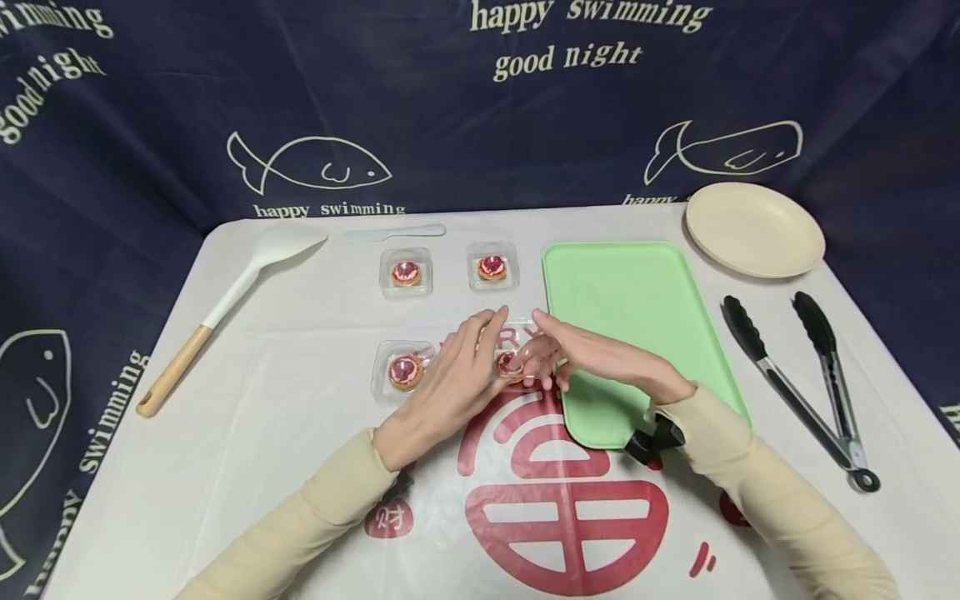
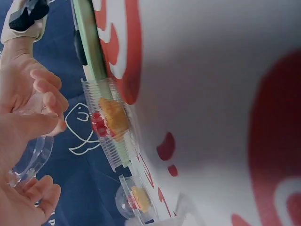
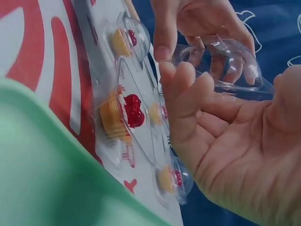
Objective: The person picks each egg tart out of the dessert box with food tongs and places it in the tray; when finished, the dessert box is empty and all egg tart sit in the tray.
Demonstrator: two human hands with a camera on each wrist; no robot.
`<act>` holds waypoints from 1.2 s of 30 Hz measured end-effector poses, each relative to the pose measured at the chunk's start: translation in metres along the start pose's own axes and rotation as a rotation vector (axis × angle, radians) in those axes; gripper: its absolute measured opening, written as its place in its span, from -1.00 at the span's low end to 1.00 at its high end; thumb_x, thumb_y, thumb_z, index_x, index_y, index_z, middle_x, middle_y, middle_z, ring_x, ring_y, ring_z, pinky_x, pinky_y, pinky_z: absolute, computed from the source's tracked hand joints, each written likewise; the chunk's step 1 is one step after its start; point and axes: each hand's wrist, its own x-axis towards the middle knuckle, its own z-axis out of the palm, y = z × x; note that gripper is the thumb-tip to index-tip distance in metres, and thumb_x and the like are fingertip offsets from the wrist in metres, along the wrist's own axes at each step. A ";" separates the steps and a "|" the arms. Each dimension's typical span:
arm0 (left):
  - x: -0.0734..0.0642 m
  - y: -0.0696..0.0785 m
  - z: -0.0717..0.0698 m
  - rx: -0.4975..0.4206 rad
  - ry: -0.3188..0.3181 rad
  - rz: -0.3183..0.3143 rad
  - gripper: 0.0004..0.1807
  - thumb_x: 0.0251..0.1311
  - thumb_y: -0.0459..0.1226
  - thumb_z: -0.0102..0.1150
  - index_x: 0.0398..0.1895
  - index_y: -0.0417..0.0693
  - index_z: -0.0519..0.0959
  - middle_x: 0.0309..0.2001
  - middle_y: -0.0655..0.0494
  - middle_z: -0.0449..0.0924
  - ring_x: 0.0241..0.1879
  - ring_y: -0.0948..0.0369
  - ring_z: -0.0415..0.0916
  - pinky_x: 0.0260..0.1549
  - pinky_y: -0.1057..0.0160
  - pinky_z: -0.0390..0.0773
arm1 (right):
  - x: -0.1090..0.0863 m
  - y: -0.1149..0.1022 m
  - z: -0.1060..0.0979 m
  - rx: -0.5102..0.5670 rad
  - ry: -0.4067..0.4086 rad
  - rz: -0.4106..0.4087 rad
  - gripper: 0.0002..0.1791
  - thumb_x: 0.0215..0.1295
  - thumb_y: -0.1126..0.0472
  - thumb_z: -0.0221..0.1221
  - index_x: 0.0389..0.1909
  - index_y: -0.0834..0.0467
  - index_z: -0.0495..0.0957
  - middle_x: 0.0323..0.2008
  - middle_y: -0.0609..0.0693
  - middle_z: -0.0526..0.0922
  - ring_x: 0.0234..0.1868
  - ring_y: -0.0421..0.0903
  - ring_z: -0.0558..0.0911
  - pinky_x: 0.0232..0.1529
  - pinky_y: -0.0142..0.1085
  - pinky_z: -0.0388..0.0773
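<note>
Both hands are raised together over a clear tub (image 3: 138,136) holding a small red-topped tart (image 1: 508,364). Between them is a clear domed plastic lid (image 3: 235,61), lifted off that tub. My left hand (image 1: 457,367) grips the lid, thumb at its edge and fingers round the dome. Palm up in the right wrist view, my right hand (image 1: 592,346) has curled fingers at the lid's near edge and its thumb by the far corner. In the left wrist view the tart sits in its uncovered tub beside the tray.
Lidded tarts (image 1: 406,372) stand at the left and behind, two of them (image 1: 406,272) in the back row. A green tray (image 1: 637,292) lies beneath the right forearm. Tongs (image 1: 806,400) and a beige plate (image 1: 753,229) are at right; a white spatula (image 1: 232,300) and pale knife (image 1: 397,232) at left.
</note>
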 end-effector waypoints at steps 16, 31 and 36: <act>-0.011 -0.007 -0.024 -0.842 -0.482 -0.420 -0.38 0.46 -0.07 -0.05 0.41 -0.27 0.19 0.01 -0.10 0.62 0.01 0.06 0.60 0.09 0.10 0.54 | -0.018 0.007 0.013 -0.274 0.005 -0.185 -0.45 0.42 0.01 0.06 0.24 0.32 0.43 0.10 0.14 0.52 0.06 0.00 0.49 0.11 -0.10 0.50; -0.029 0.004 -0.015 -0.553 -0.538 -0.197 -0.26 0.07 0.01 0.41 0.24 -0.13 0.36 -0.01 0.06 0.37 -0.13 0.20 0.45 -0.04 0.29 0.52 | -0.032 0.005 0.047 -0.591 0.091 -0.056 -0.18 -0.07 -0.09 0.48 0.18 0.23 0.45 -0.08 -0.01 0.49 -0.19 -0.12 0.48 -0.22 -0.36 0.51; -0.033 0.009 -0.012 -0.475 -0.556 -0.187 -0.26 0.06 0.02 0.41 0.20 -0.16 0.35 -0.07 0.03 0.35 -0.42 0.32 0.46 -0.34 0.41 0.53 | -0.033 0.010 0.059 -0.720 0.174 -0.080 -0.14 -0.13 -0.19 0.49 0.18 0.15 0.47 -0.09 -0.03 0.45 -0.17 -0.17 0.45 -0.17 -0.29 0.55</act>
